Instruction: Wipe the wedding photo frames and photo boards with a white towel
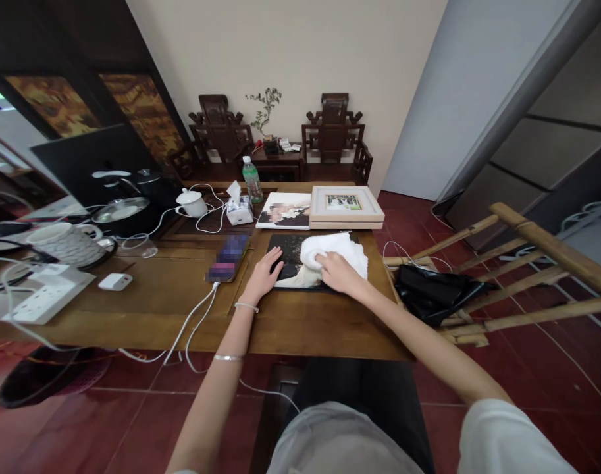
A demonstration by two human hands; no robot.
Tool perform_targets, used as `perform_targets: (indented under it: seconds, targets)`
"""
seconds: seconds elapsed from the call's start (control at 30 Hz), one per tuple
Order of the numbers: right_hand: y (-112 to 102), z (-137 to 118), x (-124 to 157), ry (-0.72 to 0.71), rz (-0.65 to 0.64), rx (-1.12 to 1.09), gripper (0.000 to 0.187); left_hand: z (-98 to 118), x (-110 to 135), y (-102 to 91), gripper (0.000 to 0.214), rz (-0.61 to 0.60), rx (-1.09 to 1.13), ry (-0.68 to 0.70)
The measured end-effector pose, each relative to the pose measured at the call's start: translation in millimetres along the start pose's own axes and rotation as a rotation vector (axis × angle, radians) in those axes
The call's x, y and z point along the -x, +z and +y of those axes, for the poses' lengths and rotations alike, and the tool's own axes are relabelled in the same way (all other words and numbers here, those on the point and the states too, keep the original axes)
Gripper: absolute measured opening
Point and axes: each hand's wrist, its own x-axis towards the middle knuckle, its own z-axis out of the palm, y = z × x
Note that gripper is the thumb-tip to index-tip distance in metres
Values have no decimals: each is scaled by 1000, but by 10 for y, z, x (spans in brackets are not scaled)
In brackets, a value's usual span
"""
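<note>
A dark photo print [291, 253] with a pale figure on it lies flat on the wooden table [300, 322] in front of me. My left hand [266, 271] rests along its left edge, fingers stretched out and holding nothing. A bunched white cloth [352, 253] covers much of the print's right part. My right hand [336, 271] grips this cloth and presses it down on the print, its fingers partly buried in the folds. Just behind lie a second photo print [283, 209] and a framed picture [347, 205] on a pale box-like stack.
Left of the print lies a phone [228, 257] on a white charging cable. Farther off stand a tissue pack [239, 209], a green bottle [251, 179] and a lidded white cup [191, 203]. A power strip [46, 299] sits far left. A bamboo chair [527, 253] holds a black bag [433, 289].
</note>
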Motion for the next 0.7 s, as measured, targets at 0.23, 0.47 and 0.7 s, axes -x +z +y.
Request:
perform_targets:
  seconds: [0.23, 0.47, 0.7]
  targets:
    - [-75, -489, 701, -187, -93, -38, 34, 1, 3, 3, 42, 5, 13, 3]
    - [-99, -282, 257, -104, -105, -26, 32, -23, -1, 16, 42, 14, 11, 11]
    - [-81, 103, -623, 30, -68, 7, 33, -49, -4, 21, 40, 16, 8, 18]
